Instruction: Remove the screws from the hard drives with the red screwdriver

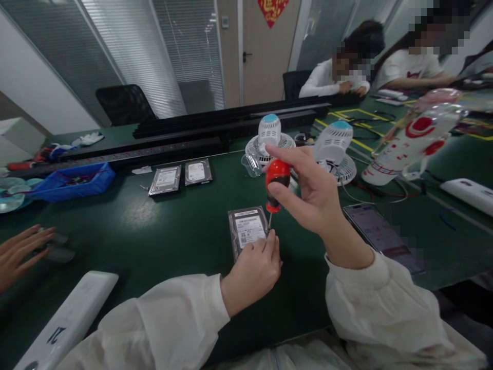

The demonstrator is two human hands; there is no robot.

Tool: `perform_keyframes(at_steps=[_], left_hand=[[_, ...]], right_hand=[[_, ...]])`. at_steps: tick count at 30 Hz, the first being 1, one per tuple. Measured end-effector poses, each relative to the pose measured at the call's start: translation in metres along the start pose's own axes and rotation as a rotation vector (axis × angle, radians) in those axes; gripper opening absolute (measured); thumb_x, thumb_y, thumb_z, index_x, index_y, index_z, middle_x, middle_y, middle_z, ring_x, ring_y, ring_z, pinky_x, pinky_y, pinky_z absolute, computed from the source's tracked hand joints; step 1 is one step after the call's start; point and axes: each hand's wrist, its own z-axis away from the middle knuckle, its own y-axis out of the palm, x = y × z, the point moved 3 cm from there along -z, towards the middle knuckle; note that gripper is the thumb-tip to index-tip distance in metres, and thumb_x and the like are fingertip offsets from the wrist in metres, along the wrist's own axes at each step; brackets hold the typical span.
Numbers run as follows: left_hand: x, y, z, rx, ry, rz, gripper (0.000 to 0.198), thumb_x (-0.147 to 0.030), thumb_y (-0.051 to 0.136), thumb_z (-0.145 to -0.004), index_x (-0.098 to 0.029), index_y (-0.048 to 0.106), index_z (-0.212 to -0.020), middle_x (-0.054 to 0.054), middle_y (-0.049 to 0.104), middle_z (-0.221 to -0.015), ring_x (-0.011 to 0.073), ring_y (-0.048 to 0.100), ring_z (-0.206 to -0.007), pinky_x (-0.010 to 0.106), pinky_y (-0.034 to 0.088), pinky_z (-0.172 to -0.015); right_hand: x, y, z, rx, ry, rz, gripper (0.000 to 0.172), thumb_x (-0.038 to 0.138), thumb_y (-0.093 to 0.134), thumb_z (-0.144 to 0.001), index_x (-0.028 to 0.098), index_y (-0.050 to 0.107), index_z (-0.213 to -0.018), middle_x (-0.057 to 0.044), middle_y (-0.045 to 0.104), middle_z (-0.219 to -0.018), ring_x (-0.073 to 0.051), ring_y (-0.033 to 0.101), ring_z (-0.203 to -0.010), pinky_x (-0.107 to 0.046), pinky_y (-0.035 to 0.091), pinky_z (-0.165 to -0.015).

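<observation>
A hard drive (248, 222) with a white label lies flat on the green table in front of me. My right hand (310, 192) is closed around the red and black handle of a screwdriver (278, 187). The screwdriver points down, its metal tip at the drive's right edge. My left hand (254, 266) rests over the drive's near right part, covering it. Its fingertips are pinched together close to the screwdriver tip; anything between them is too small or hidden to make out.
Two other hard drives (165, 180) lie farther back. A blue tray (77, 181) stands at left, near another person's hand (23, 254). White fans (334, 144), a phone (379, 234) and a bottle (410, 141) are at right. A white numbered bar (73, 318) lies front left.
</observation>
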Motion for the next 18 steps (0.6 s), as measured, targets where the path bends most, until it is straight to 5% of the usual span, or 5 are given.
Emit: perform_keyframes(at_steps=[3, 7, 13, 18], left_hand=[[0.0004, -0.0020, -0.0005, -0.016, -0.006, 0.006, 0.049, -0.032, 0.045, -0.106, -0.001, 0.058, -0.143, 0.023, 0.059, -0.146, 0.0252, 0.065, -0.100, 0.035, 0.053, -0.070], [0.0005, -0.0030, -0.0004, -0.031, -0.012, 0.009, 0.049, -0.031, 0.045, -0.106, -0.001, 0.059, -0.142, 0.022, 0.061, -0.145, 0.0252, 0.065, -0.098, 0.035, 0.053, -0.068], [0.0006, -0.0039, -0.0001, -0.027, -0.008, 0.006, 0.050, -0.032, 0.044, -0.107, -0.001, 0.059, -0.143, 0.023, 0.060, -0.145, 0.0251, 0.065, -0.097, 0.035, 0.053, -0.068], [0.0009, -0.0026, -0.0004, -0.027, -0.007, 0.000, 0.049, -0.031, 0.044, -0.107, -0.001, 0.059, -0.143, 0.022, 0.060, -0.146, 0.0251, 0.065, -0.098, 0.035, 0.053, -0.069]], right_hand=[[-0.0007, 0.0002, -0.0010, -0.023, -0.018, 0.087, 0.041, 0.038, 0.070, -0.089, 0.031, 0.067, -0.129, -0.005, 0.072, -0.102, -0.026, 0.061, -0.094, -0.050, 0.050, -0.088], [-0.0027, -0.0002, 0.0002, 0.025, -0.025, -0.027, 0.042, 0.028, 0.055, -0.096, 0.032, 0.062, -0.138, -0.005, 0.072, -0.127, -0.028, 0.062, -0.116, -0.053, 0.047, -0.100], [-0.0044, -0.0031, 0.0026, -0.066, -0.022, 0.082, 0.036, 0.035, 0.067, -0.090, 0.032, 0.068, -0.127, -0.004, 0.073, -0.104, -0.026, 0.062, -0.095, -0.050, 0.051, -0.090], [-0.0047, -0.0017, 0.0033, -0.009, 0.022, 0.014, 0.042, 0.029, 0.049, -0.099, 0.032, 0.061, -0.139, -0.006, 0.070, -0.124, -0.027, 0.062, -0.116, -0.053, 0.048, -0.104]])
